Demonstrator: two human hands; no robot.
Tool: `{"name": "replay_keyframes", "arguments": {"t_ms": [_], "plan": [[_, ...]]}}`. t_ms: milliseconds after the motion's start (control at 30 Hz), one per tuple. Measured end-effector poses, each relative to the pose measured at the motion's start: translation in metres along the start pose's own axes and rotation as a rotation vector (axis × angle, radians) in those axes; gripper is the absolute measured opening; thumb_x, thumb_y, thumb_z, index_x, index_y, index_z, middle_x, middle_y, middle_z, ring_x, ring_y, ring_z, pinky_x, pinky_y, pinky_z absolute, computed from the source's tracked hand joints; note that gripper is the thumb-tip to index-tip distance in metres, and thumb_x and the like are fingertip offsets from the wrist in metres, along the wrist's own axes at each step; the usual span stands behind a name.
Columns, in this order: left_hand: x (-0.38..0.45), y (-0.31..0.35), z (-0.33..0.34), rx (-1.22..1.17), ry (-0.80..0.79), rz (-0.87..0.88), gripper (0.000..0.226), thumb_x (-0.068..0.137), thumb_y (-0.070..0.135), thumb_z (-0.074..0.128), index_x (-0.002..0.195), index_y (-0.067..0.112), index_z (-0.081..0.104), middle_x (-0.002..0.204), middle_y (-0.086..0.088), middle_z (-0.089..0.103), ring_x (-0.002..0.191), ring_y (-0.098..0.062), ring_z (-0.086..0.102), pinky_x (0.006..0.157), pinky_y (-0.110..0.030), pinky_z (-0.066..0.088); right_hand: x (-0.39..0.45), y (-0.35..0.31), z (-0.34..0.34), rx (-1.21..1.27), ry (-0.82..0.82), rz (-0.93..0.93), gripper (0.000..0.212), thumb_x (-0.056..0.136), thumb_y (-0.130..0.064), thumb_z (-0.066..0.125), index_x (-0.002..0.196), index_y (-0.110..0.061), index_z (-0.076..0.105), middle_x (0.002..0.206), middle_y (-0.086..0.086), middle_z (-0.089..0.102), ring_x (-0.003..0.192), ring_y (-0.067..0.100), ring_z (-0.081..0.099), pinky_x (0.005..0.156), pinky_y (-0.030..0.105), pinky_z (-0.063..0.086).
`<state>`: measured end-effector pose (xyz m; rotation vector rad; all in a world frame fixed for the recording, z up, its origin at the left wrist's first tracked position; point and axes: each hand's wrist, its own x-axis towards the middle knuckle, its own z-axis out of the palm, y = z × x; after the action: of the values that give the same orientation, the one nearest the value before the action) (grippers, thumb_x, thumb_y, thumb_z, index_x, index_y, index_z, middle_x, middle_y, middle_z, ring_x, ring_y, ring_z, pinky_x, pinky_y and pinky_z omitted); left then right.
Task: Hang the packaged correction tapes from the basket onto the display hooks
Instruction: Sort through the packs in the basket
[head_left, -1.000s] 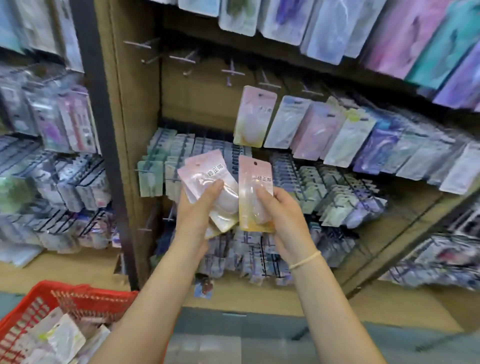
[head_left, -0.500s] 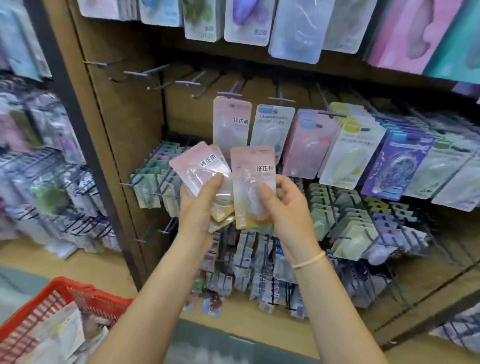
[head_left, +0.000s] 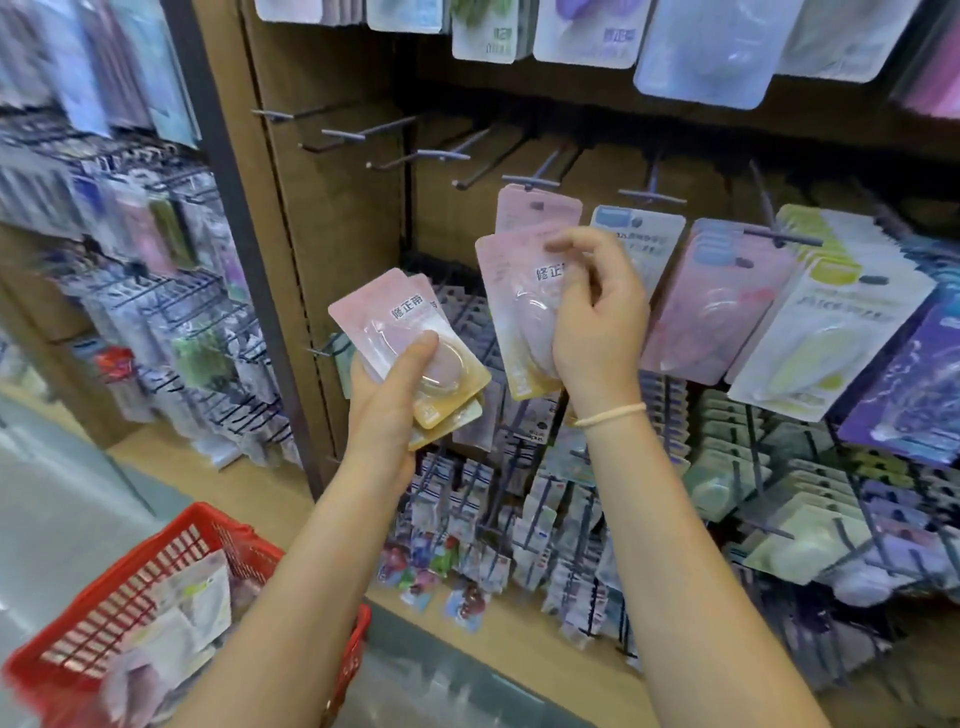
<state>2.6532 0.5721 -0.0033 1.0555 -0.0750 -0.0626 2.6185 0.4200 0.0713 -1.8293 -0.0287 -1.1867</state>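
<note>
**Pink correction tape, one pack going up to its hook**

Display rack (head_left: 332, 218): bare hooks upper left; filled rows right.
Red basket (head_left: 171, 561), below-left of the rack: more packs inside.
Right hand (head_left: 597, 317) pinches one pink pack (head_left: 511, 312), overlapping the hung pink pack (head_left: 537, 208).
Left hand (head_left: 387, 395) grips spare packs (head_left: 405, 332).
Next, by judgement: thread the hole onto hook (head_left: 535, 182); the hung pack crowds it.

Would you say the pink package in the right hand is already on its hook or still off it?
Off. The right hand holds the pink package below the hook, whose tip shows clear above it.
</note>
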Motion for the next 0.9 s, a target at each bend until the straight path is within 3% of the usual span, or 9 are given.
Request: {"name": "replay_keyframes", "arguments": {"t_ms": [200, 533, 667, 767, 900], "plan": [[0.025, 0.013, -0.008, 0.021, -0.119, -0.071, 0.085, 0.067, 0.046, 0.086, 0.141, 0.021, 0.053, 0.129, -0.018, 0.067, 0.112, -0.038, 0.07, 0.092, -0.068, 0.055, 0.012, -0.003, 0.023, -0.088, 0.173, 0.005, 0.032, 0.096, 0.004, 0.046, 0.107, -0.007, 0.073, 0.107, -0.003, 0.07, 0.107, 0.003, 0.06, 0.095, 0.007, 0.041], [0.042, 0.01, -0.007, 0.031, -0.24, -0.149, 0.077, 0.071, 0.041, 0.084, 0.14, 0.023, 0.054, 0.129, -0.016, 0.068, 0.112, -0.037, 0.071, 0.092, -0.068, 0.055, 0.013, 0.001, 0.029, -0.177, 0.261, 0.028, 0.034, 0.096, 0.005, 0.046, 0.108, -0.01, 0.074, 0.105, -0.009, 0.068, 0.104, -0.001, 0.059, 0.093, 0.007, 0.042], [0.044, 0.008, -0.009, 0.004, -0.24, -0.185, 0.077, 0.071, 0.04, 0.084, 0.14, 0.024, 0.052, 0.129, -0.015, 0.069, 0.111, -0.037, 0.071, 0.092, -0.068, 0.055, 0.014, 0.001, 0.03, -0.182, 0.263, 0.032, 0.033, 0.096, 0.005, 0.046, 0.108, -0.009, 0.073, 0.105, -0.011, 0.067, 0.102, -0.01, 0.058, 0.093, 0.007, 0.042], [0.044, 0.009, -0.011, -0.011, -0.237, -0.186, 0.073, 0.074, 0.038, 0.081, 0.14, 0.024, 0.052, 0.129, -0.015, 0.068, 0.111, -0.037, 0.071, 0.092, -0.068, 0.055, 0.011, 0.001, 0.029, -0.168, 0.256, 0.035, 0.03, 0.097, 0.001, 0.049, 0.11, -0.01, 0.073, 0.106, -0.01, 0.068, 0.105, -0.008, 0.06, 0.095, 0.013, 0.046], [0.04, 0.01, -0.013, -0.015, -0.251, -0.165, 0.074, 0.075, 0.038, 0.082, 0.142, 0.025, 0.051, 0.13, -0.016, 0.068, 0.113, -0.038, 0.07, 0.093, -0.068, 0.055, 0.008, -0.001, 0.03, -0.121, 0.207, 0.092, 0.021, 0.093, -0.014, 0.068, 0.113, -0.017, 0.072, 0.112, -0.007, 0.07, 0.112, 0.006, 0.063, 0.1, 0.03, 0.051]]}}
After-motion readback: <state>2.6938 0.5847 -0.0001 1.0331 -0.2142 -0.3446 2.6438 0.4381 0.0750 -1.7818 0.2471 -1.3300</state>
